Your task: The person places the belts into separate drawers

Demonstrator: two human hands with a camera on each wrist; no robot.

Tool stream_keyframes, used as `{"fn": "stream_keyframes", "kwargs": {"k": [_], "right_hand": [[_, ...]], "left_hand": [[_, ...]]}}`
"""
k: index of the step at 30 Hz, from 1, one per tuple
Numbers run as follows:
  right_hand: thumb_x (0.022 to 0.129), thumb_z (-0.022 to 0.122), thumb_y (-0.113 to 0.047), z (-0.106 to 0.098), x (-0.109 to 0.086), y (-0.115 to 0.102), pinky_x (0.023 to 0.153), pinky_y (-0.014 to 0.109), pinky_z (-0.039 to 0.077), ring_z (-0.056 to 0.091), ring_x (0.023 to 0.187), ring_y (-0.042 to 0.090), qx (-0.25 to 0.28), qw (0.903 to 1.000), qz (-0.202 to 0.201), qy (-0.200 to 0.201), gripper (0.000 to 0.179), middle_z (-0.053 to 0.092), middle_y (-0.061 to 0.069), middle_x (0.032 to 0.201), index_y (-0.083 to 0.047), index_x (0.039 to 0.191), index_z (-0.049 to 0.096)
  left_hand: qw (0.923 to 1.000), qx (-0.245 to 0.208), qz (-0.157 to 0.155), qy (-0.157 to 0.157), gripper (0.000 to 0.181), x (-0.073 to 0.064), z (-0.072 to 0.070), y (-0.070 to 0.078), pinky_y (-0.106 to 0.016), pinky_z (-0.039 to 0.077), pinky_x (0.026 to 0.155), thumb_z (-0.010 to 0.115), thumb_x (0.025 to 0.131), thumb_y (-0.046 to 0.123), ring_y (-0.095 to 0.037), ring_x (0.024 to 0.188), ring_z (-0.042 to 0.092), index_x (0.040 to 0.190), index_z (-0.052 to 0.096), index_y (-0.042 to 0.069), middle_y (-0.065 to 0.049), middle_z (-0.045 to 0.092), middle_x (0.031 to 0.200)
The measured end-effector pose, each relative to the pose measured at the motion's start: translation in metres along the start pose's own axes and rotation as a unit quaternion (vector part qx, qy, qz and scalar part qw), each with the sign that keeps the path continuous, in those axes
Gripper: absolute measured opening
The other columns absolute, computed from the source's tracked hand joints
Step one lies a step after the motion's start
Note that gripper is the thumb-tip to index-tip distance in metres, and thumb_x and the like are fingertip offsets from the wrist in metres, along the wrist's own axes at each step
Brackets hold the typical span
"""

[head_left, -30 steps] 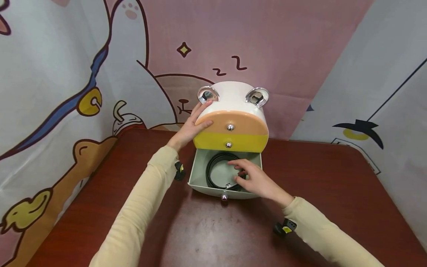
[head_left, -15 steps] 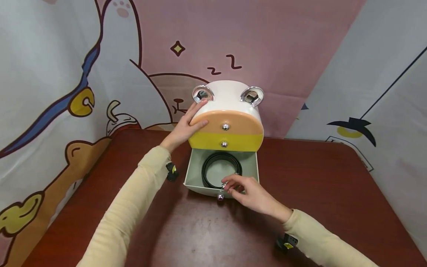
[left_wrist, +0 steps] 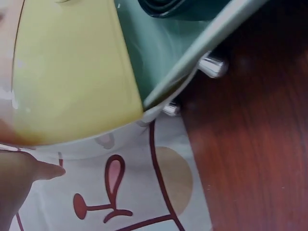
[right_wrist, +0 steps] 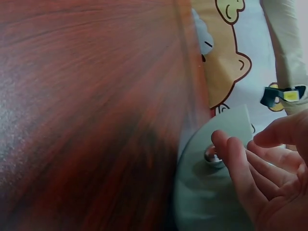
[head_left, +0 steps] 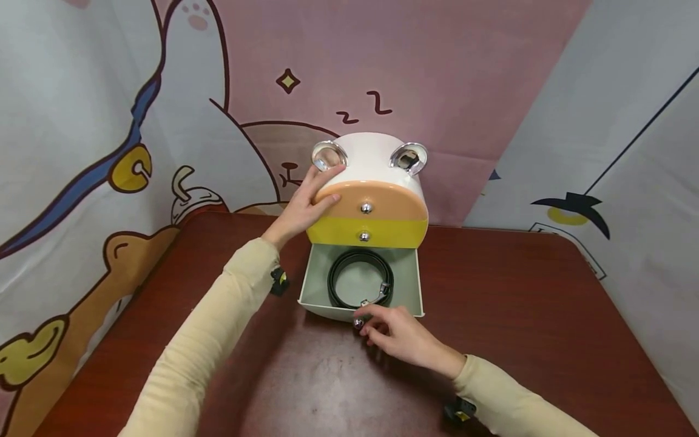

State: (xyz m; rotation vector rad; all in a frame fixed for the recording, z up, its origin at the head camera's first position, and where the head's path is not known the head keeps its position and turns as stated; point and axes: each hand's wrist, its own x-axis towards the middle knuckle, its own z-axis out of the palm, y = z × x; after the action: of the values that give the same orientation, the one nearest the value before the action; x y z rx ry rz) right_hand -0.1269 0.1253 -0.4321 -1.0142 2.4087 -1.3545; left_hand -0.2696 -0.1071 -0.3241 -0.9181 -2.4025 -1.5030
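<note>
A small cabinet with a white top, silver ears and orange and yellow drawer fronts stands on the table. Its pale green bottom drawer is pulled out, and a coiled black belt with a silver buckle lies inside. My left hand rests on the cabinet's upper left side, fingers extended and thumb on the orange front. At the drawer's front, my right hand is beside the silver knob, fingers loosely bent and thumb apart; whether a fingertip touches the knob is hard to tell.
The dark red wooden table extends to both sides of the cabinet and in front of it. Behind and to the left hangs a printed cartoon cloth, close to the cabinet's back.
My right hand has moved from above the belt in the drawer down and toward me, to the front knob. The belt's buckle is uncovered. My left hand stays on the cabinet.
</note>
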Motion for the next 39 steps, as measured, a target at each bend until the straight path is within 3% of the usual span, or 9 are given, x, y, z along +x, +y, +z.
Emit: {"fn": "stream_keyframes", "kwargs": {"k": [5, 12, 17, 22, 29, 39], "right_hand": [[0.087, 0.056, 0.010, 0.005, 0.000, 0.004, 0.059, 0.022, 0.052, 0.068, 0.066, 0.018, -0.027, 0.9994, -0.011, 0.017, 0.030, 0.071, 0.011, 0.083, 0.000, 0.114, 0.063], [0.086, 0.059, 0.010, 0.009, 0.000, 0.008, 0.052, 0.018, 0.049, 0.066, 0.064, 0.011, -0.054, 0.9980, -0.027, 0.017, 0.034, 0.071, 0.010, 0.087, -0.005, 0.116, 0.065], [0.085, 0.062, 0.004, 0.013, 0.001, 0.014, 0.056, 0.016, 0.046, 0.055, 0.060, -0.001, -0.124, 0.9913, -0.041, 0.014, 0.037, 0.071, 0.007, 0.095, -0.008, 0.120, 0.064], [0.085, 0.063, -0.002, 0.016, 0.002, 0.019, 0.060, 0.020, 0.044, 0.044, 0.055, -0.003, -0.171, 0.9840, -0.049, 0.013, 0.041, 0.070, 0.004, 0.102, -0.010, 0.125, 0.063], [0.084, 0.062, -0.001, 0.018, 0.004, 0.022, 0.066, 0.022, 0.046, 0.050, 0.065, 0.003, -0.159, 0.9861, -0.046, 0.018, 0.041, 0.069, 0.003, 0.107, -0.011, 0.124, 0.064], [0.084, 0.064, 0.000, 0.018, 0.005, 0.023, 0.062, 0.021, 0.046, 0.050, 0.064, 0.000, -0.159, 0.9848, -0.049, 0.051, 0.037, 0.070, 0.000, 0.105, -0.013, 0.118, 0.068]], "left_hand": [[0.9997, 0.024, 0.006, 0.002, 0.050, 0.013, 0.003, -0.019, -0.049, 0.025, 0.107, 0.060, 0.097, 0.019, -0.027, 0.131, 0.034, 0.146, 0.046, 0.019, -0.016, 0.027, 0.151], [0.9973, 0.073, 0.012, 0.001, 0.046, 0.017, 0.000, -0.020, -0.040, 0.028, 0.105, 0.059, 0.098, 0.029, -0.017, 0.128, 0.036, 0.143, 0.050, 0.029, -0.007, 0.035, 0.145], [0.9954, 0.095, 0.011, -0.005, 0.043, 0.022, 0.001, -0.019, -0.040, 0.027, 0.106, 0.054, 0.099, 0.035, -0.015, 0.129, 0.034, 0.143, 0.050, 0.031, -0.002, 0.040, 0.145], [0.9952, 0.097, 0.010, -0.008, 0.044, 0.024, 0.004, -0.022, -0.038, 0.025, 0.108, 0.053, 0.100, 0.034, -0.014, 0.132, 0.033, 0.144, 0.049, 0.030, 0.000, 0.041, 0.147], [0.9979, 0.064, -0.004, -0.003, 0.044, 0.022, 0.003, -0.022, -0.038, 0.024, 0.108, 0.054, 0.100, 0.033, -0.013, 0.132, 0.031, 0.143, 0.050, 0.031, -0.002, 0.038, 0.147], [0.9981, 0.061, -0.005, -0.008, 0.045, 0.023, 0.005, -0.024, -0.039, 0.023, 0.108, 0.055, 0.099, 0.035, -0.013, 0.133, 0.029, 0.143, 0.049, 0.032, -0.002, 0.036, 0.148]]}}
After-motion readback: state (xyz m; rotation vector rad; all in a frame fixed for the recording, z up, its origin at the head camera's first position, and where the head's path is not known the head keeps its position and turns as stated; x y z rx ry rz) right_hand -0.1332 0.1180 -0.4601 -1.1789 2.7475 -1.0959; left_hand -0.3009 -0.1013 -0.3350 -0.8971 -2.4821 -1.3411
